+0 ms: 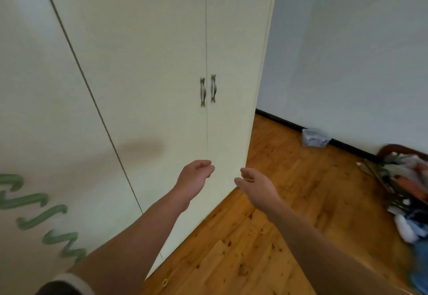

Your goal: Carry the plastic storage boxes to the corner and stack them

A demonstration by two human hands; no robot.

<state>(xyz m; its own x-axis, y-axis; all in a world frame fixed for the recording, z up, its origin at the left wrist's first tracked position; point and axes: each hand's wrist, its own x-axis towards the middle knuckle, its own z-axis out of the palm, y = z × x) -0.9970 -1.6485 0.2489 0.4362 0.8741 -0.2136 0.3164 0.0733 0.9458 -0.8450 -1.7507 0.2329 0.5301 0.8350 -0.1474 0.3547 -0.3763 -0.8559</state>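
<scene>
Both arms reach forward and neither holds anything; the left hand [195,176] has its fingers [203,166] loosely curled and close together, palm turned inward; the right hand [254,184] faces it just beside, its fingers [246,174] relaxed, slightly bent and not spread; the fingertips of the two hands are near each other but apart. Behind the left fingers stands a cream wardrobe [150,63], its paired metal handles [208,89] well above them; green squiggles [34,213] mark the door far to the left of the fingers. The plastic storage box [315,137], clear with blurred bluish contents, sits on the wooden floor [289,202] beyond and to the right of the right fingers, well apart from them, against the dark skirting board [282,120] of the wall; a heap of clothes [405,190] lies farther right; a small ring [165,282] lies on the floor below the left forearm.
</scene>
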